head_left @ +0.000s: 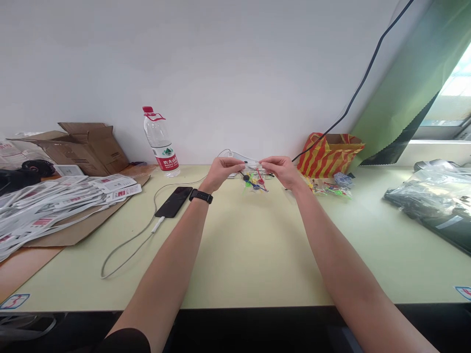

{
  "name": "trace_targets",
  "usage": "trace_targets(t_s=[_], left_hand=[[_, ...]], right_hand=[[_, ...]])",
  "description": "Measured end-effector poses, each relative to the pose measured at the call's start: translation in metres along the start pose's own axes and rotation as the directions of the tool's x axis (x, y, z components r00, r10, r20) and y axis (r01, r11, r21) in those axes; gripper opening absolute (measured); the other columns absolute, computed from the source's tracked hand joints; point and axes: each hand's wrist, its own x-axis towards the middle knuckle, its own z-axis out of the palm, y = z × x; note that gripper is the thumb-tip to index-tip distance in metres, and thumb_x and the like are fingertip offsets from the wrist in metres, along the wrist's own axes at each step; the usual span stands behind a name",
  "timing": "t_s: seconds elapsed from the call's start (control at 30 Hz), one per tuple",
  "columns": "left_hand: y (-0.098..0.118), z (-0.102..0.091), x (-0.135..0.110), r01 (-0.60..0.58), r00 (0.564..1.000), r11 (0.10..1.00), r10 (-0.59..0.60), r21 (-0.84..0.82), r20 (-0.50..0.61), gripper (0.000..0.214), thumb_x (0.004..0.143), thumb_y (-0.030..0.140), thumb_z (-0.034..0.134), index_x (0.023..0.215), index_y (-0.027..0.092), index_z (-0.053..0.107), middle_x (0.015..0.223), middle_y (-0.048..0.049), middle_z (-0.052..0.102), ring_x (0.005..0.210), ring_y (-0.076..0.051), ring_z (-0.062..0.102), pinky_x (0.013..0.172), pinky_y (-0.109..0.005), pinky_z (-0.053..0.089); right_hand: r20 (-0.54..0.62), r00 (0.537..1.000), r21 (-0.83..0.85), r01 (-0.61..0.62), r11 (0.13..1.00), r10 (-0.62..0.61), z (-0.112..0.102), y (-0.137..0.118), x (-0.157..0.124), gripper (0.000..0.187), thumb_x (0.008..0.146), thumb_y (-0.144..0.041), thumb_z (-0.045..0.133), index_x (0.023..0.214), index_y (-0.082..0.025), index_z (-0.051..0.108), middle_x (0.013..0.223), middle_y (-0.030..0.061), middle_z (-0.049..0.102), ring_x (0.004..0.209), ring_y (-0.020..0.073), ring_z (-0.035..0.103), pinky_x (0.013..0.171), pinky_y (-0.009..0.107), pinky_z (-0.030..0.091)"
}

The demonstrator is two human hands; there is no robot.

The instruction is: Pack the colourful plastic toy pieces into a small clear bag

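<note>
My left hand (222, 171), below which a black watch band circles the wrist, pinches one upper corner of a small clear plastic bag (253, 166). The opposite corner is pinched between the thumb and fingers of my right hand (282, 170). Stretched between both hands, the bag hangs over the back part of the table. Small colourful plastic pieces (255, 182), in red, blue, green, yellow and black, show in its lower part; their exact kind is too small to tell. To the right of my right hand lie more clear packets of colourful pieces (331, 189).
Left of my hands are a charging phone (174, 202), a large water bottle (162, 142), an open cardboard box (88, 149) and a pile of white printed tags (69, 201). A red-and-yellow striped bag (327, 156) stands back right. Plastic-wrapped black goods (434, 196) lie far right.
</note>
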Motion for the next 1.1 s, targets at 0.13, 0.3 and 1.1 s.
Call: trace_targets(t_s=[0.13,0.3,1.1], left_hand=[[0.0009,0.0006,0.0013,-0.020,1.000,0.996,0.020,0.087,0.002,0.050,0.070,0.047,0.101,0.110,0.019,0.089,0.094,-0.0097,0.084,0.091,-0.026,0.078,0.086,-0.040,0.060],[-0.0007,-0.0017,0.0033,-0.025,1.000,0.984,0.027,0.174,-0.010,0.045,0.074,0.058,0.096,0.090,0.017,0.087,0.087,-0.0109,0.083,0.083,-0.024,0.076,0.076,-0.037,0.057],[0.0032,-0.0047,0.0034,-0.048,0.999,0.978,0.047,0.203,0.009,0.046,0.075,0.050,0.097,0.106,0.017,0.088,0.099,-0.0118,0.085,0.094,-0.027,0.078,0.084,-0.039,0.059]], right_hand=[[0.017,0.999,-0.117,0.035,0.993,-0.034,0.0013,0.0000,0.0013,0.047,0.072,-0.057,0.094,0.103,-0.023,0.085,0.086,0.0040,0.075,0.083,0.0218,0.064,0.080,0.039,0.053],[0.009,0.995,-0.173,0.100,0.980,-0.100,0.0060,0.0037,0.0046,0.046,0.076,-0.066,0.090,0.089,-0.024,0.076,0.086,0.0055,0.073,0.079,0.0219,0.062,0.076,0.039,0.052],[0.006,0.993,-0.173,0.117,0.978,-0.117,0.0062,-0.0004,0.0034,0.042,0.077,-0.053,0.091,0.102,-0.021,0.084,0.082,0.0034,0.075,0.077,0.0201,0.064,0.074,0.037,0.052]])
